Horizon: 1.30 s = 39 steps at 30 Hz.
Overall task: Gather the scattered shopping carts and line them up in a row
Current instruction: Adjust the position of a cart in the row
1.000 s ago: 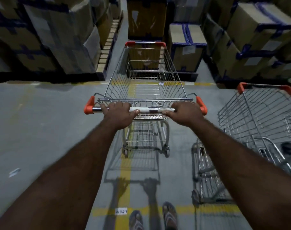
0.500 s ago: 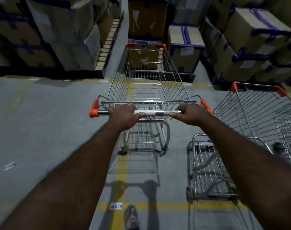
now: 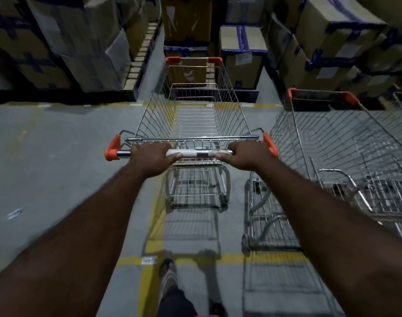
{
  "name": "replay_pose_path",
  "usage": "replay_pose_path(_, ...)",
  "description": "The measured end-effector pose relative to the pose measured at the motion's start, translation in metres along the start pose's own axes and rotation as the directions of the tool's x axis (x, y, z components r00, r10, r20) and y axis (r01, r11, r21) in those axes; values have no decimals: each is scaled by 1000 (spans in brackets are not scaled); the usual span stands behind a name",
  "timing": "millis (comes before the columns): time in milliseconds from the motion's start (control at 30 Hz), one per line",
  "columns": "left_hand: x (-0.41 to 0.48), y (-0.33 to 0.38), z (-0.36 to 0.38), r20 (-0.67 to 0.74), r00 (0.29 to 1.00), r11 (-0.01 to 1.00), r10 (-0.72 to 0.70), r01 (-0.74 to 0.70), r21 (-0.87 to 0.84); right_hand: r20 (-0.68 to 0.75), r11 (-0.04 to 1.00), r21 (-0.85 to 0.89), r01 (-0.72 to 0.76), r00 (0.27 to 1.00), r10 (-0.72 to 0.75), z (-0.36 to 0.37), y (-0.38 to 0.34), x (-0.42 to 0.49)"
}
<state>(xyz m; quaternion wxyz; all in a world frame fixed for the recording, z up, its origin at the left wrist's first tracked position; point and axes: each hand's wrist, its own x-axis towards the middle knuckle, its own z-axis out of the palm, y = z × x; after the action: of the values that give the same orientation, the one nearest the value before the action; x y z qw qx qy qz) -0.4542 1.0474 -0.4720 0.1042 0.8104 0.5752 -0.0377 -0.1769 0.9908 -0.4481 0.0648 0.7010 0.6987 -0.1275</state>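
Both hands, left hand point(image 3: 153, 160) and right hand point(image 3: 247, 156), curl around the handle point(image 3: 196, 153) of an empty silver wire cart point(image 3: 195, 117) with orange corner caps, just left of a second cart point(image 3: 346, 143) on the floor point(image 3: 58, 156).

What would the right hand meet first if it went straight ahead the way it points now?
The right hand grips the handle bar; straight ahead it would probably meet the cart's rear wire wall first, though depth is unclear.

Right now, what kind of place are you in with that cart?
Probably a warehouse or stockroom: taped cardboard boxes stacked high on pallets, and yellow lines painted on the concrete floor under the shopping cart.
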Motion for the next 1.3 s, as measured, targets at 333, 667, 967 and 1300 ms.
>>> replay_pose_path(333,-64,20,18,-23,1000,1000,4,-4,-30,-43,998,10,69,997,-69,23,9,-66)
replay_pose_path(667,-118,-10,18,3,1000,999,20,-19,-46,-38,998,50,26,999,-25,36,5,-118)
replay_pose_path(967,-170,0,26,-30,997,997,68,-66,40,-32,990,144,-3,999,8,52,3,-158)
replay_pose_path(1300,-219,3,40,6,994,993,114,-114,11,-30,986,166,-34,999,40,65,-12,-216)
